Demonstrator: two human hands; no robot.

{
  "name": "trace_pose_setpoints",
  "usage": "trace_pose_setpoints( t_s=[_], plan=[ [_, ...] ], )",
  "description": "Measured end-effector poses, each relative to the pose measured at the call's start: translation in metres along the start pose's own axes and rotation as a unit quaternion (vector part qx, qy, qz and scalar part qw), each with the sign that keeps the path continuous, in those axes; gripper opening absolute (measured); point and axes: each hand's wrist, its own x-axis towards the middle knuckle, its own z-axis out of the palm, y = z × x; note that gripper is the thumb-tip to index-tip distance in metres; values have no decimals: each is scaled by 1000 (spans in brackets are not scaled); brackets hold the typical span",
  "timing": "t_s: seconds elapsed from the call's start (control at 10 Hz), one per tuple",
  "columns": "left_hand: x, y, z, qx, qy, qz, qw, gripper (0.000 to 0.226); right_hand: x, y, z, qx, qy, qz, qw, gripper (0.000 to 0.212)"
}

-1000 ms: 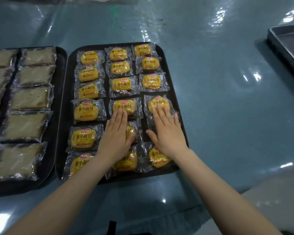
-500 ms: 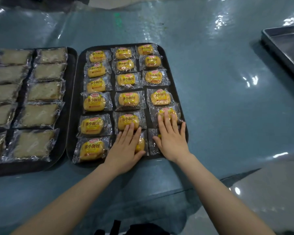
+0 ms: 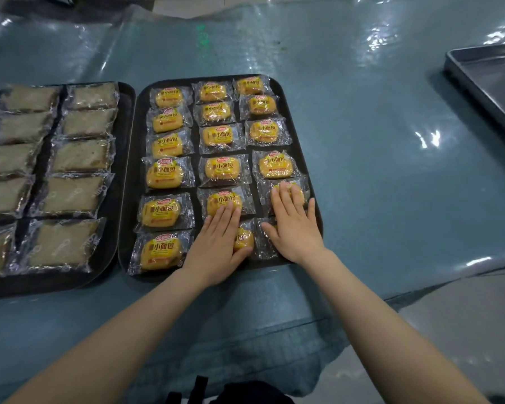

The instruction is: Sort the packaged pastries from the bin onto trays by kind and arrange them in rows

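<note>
A black tray (image 3: 312, 170) in the middle holds several yellow packaged buns (image 3: 222, 167) laid in three columns. My left hand (image 3: 219, 243) lies flat, fingers apart, on the middle column's nearest buns. Its thumb rests against the front bun (image 3: 243, 239). My right hand (image 3: 293, 223) lies flat on the right column's two nearest buns and hides most of them. Neither hand grips anything. A second black tray (image 3: 123, 158) at the left carries brown rectangular packaged cakes (image 3: 79, 156) in rows.
The trays rest on a blue table under shiny clear plastic sheeting (image 3: 376, 170). A metal bin (image 3: 484, 80) sits at the far right edge. The table's near edge runs just below my forearms, with grey floor (image 3: 464, 322) at the lower right.
Both hands slid toward me along the bun tray, from its middle rows to its nearest rows. The view shifted, so the trays sit further right in frame.
</note>
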Motion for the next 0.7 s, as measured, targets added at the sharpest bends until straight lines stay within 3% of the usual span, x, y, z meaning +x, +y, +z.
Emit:
trace_pose_setpoints(
  t_s=[0.4, 0.7],
  plan=[
    [-19, -28, -24, -17, 47, -22, 998, 78, 6, -54, -21, 54, 14, -57, 997, 74],
    [-63, -117, -73, -38, 134, -58, 989, 75, 28, -168, -38, 53, 37, -117, 991, 72]
  ],
)
